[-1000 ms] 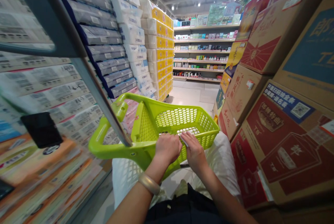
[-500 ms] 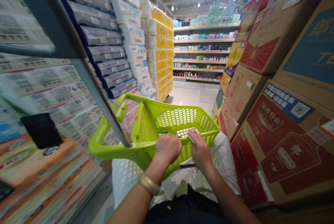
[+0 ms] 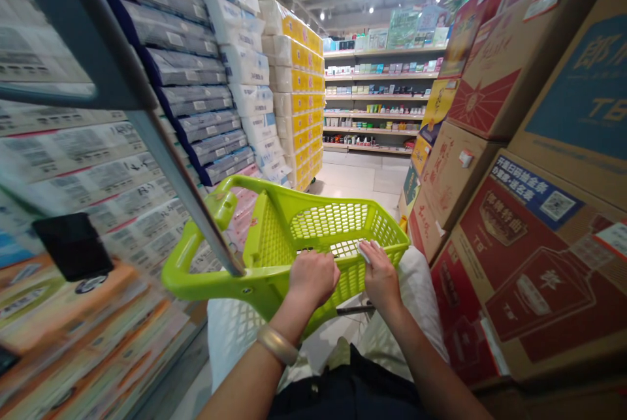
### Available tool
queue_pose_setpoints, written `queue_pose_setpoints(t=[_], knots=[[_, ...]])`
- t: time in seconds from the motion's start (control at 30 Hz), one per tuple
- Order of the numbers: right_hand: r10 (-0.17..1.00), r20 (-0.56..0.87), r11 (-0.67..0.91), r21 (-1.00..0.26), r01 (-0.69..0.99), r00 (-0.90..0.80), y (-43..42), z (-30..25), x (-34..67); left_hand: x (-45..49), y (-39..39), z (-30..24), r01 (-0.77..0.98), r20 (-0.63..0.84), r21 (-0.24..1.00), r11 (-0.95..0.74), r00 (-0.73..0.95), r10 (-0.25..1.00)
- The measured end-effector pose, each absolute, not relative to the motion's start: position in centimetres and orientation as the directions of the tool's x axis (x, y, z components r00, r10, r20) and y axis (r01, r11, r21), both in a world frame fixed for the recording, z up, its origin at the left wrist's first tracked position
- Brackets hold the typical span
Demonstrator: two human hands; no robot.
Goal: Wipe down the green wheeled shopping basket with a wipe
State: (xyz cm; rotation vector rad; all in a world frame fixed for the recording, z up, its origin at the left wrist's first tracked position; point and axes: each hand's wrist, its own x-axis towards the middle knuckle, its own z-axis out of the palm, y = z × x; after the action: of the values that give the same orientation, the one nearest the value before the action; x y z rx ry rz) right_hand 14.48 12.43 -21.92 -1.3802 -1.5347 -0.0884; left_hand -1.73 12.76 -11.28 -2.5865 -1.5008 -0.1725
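Observation:
A lime-green plastic shopping cart (image 3: 169,279) with latticed walls stands sideways in front of me, between my knees. My left hand (image 3: 313,277) is closed over the cart's near rim, thumb side towards the right; a gold bangle is on that wrist. Just to its right, my right hand (image 3: 382,279) presses a small white tissue or cloth (image 3: 362,249) against the same rim, fingers reaching over to the inner side. Most of the white piece is hidden under the fingers.
Stacked tissue packs (image 3: 294,103) rise at the left. Cardboard cartons (image 3: 519,276) are piled close on my right. A grey metal pole (image 3: 189,208) crosses the cart's handle end, and a dark phone-like slab (image 3: 73,247) is at far left. Product shelves (image 3: 377,93) stand ahead.
My right hand has slid slightly right along the rim with the white piece. My left hand keeps its hold. The whole view has shifted a little.

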Motion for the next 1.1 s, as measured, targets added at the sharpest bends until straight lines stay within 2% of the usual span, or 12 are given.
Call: queue_pose_setpoints(t=[0.13, 0.2, 0.37, 0.57, 0.77, 0.97, 1.1], knots=[[0.706, 0.708, 0.485, -0.482, 0.73, -0.002, 11.7, -21.7, 13.0, -1.7, 12.8, -11.3, 0.864, 0.173, -0.065, -0.5, 0.503, 0.847], [0.7, 0.713, 0.514, -0.464, 0.721, -0.039, 11.6, -21.6, 13.0, -1.8, 12.7, -11.3, 0.862, 0.173, -0.065, -0.502, 0.505, 0.845], [0.697, 0.7, 0.349, -0.523, 0.777, 0.158, 12.3, -21.7, 14.1, -1.8, 12.7, -11.2, 0.866, 0.177, -0.066, -0.495, 0.498, 0.849], [0.694, 0.718, 0.518, -0.449, 0.728, -0.05, 11.8, -21.6, 12.3, -1.8, 12.7, -11.4, 0.868, 0.184, -0.066, -0.493, 0.496, 0.849], [0.705, 0.693, 0.353, -0.525, 0.775, 0.149, 12.2, -21.7, 13.5, -1.8, 12.9, -11.5, 0.868, 0.183, -0.069, -0.492, 0.496, 0.849], [0.698, 0.714, 0.508, -0.45, 0.734, -0.045, 11.8, -21.6, 12.3, -1.8, 12.9, -11.5, 0.868, 0.182, -0.066, -0.493, 0.496, 0.849], [0.714, 0.695, 0.392, -0.5, 0.772, 0.087, 12.1, -21.7, 12.9, -1.8, 12.9, -11.5, 0.871, 0.181, -0.069, -0.486, 0.49, 0.853]])
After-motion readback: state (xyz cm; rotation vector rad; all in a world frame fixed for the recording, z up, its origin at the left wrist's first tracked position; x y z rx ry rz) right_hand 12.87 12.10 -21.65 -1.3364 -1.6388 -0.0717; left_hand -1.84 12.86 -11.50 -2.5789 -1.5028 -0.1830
